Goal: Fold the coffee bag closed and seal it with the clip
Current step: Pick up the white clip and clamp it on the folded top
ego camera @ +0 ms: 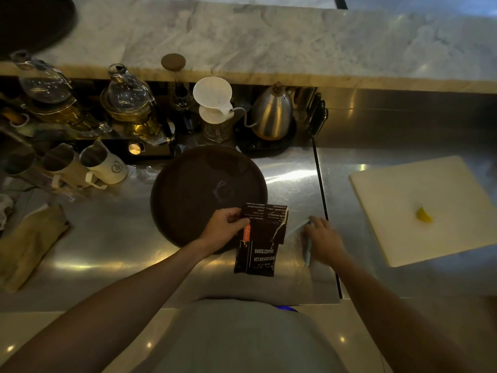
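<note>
A dark brown coffee bag (260,243) printed "BAKED.COFFEE" stands on the steel counter in front of me, its torn top folded over toward me. My left hand (224,227) pinches the bag's upper left edge near an orange label. A long pale blue clip (306,250) lies on the counter just right of the bag. My right hand (324,239) rests over the clip, fingers curled on it; whether it has lifted the clip off the counter I cannot tell.
A round dark tray (188,189) sits just behind the bag. A white cutting board (419,208) with a lemon wedge (424,214) lies at the right. Kettle (271,111), dripper (213,100), glass pots and steel jugs line the back. A folded cloth (29,243) lies at the left.
</note>
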